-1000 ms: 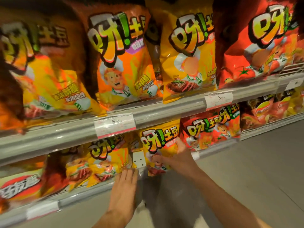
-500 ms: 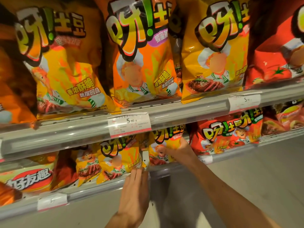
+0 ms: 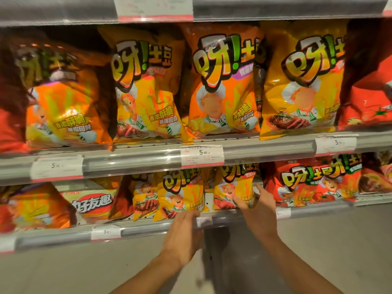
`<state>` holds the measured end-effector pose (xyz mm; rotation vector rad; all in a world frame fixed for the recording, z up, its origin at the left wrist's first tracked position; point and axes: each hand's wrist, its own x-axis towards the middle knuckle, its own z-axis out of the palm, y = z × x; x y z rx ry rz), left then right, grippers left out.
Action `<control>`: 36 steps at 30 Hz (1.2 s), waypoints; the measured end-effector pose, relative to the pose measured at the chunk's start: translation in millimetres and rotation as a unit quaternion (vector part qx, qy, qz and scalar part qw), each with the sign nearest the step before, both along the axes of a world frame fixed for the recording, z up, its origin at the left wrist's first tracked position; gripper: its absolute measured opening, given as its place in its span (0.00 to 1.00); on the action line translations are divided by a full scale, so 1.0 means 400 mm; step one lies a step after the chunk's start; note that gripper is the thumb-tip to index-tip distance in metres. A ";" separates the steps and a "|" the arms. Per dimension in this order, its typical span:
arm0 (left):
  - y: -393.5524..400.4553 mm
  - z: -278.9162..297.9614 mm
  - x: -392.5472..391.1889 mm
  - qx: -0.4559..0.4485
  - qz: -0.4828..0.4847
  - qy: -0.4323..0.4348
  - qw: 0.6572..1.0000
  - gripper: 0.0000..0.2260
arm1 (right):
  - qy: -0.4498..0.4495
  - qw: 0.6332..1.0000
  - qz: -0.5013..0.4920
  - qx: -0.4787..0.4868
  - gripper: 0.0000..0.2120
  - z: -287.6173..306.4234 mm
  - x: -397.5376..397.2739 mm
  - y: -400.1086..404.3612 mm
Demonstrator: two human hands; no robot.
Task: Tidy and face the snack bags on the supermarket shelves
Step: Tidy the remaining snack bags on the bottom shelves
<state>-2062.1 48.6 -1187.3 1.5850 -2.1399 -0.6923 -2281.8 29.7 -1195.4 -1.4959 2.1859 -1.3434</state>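
On the lower shelf [image 3: 148, 229] stand small yellow snack bags. My right hand [image 3: 257, 206] grips the right edge of one small yellow bag [image 3: 232, 187], thumb across its front. My left hand [image 3: 182, 234] reaches to the bottom of a neighbouring yellow bag [image 3: 180, 196], which leans to the left, and its fingers touch the bag at the shelf rail. Red bags [image 3: 311, 183] stand right of my right hand. Large orange and yellow bags [image 3: 220, 85] fill the shelf above.
A bag with a red oval label [image 3: 93, 204] and an orange bag [image 3: 36, 209] lie at the lower left. Price tags [image 3: 201, 154] hang on the upper rail [image 3: 265, 149]. Grey floor [image 3: 339, 251] lies below the shelves.
The view has tilted up and shifted, showing more of the upper shelf. My right hand moved to the yellow bag's right edge. My left hand stays at the rail under the leaning bag.
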 end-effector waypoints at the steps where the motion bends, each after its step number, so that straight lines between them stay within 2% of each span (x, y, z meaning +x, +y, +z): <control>1: 0.000 0.009 0.014 0.008 0.031 0.023 0.999 0.18 | -0.014 1.000 -0.010 0.012 0.32 0.013 0.014 0.022; 4: 0.003 0.037 0.077 0.031 0.124 0.095 0.987 0.12 | -0.054 0.998 0.029 0.026 0.27 0.041 0.080 0.074; 7: 0.011 0.054 0.165 0.038 0.201 0.139 0.969 0.07 | -0.056 0.994 0.081 0.044 0.24 0.069 0.165 0.104; 9: 0.021 0.060 0.228 0.031 0.252 0.166 0.953 0.06 | -0.101 0.987 0.118 0.045 0.23 0.080 0.220 0.108; 14: 0.077 0.079 0.392 0.014 0.354 0.221 0.909 0.04 | -0.253 0.938 0.224 0.073 0.17 0.106 0.387 0.097; 16: 0.109 0.088 0.456 0.014 0.392 0.223 0.892 0.05 | -0.281 0.924 0.251 0.069 0.18 0.108 0.448 0.089; 19: 0.151 0.105 0.550 0.013 0.437 0.229 0.870 0.05 | -0.269 0.920 0.276 0.076 0.19 0.107 0.530 0.079; 22: 0.178 0.121 0.626 0.010 0.455 0.226 0.861 0.06 | -0.262 0.915 0.290 0.098 0.24 0.105 0.594 0.063; 29: 0.186 0.159 0.752 -0.003 0.464 0.232 0.855 0.08 | -0.232 0.925 0.280 0.108 0.30 0.093 0.700 0.049; 36: 0.127 0.087 0.881 -0.003 0.459 0.233 0.857 0.11 | -0.212 0.939 0.243 0.120 0.33 0.052 0.761 0.030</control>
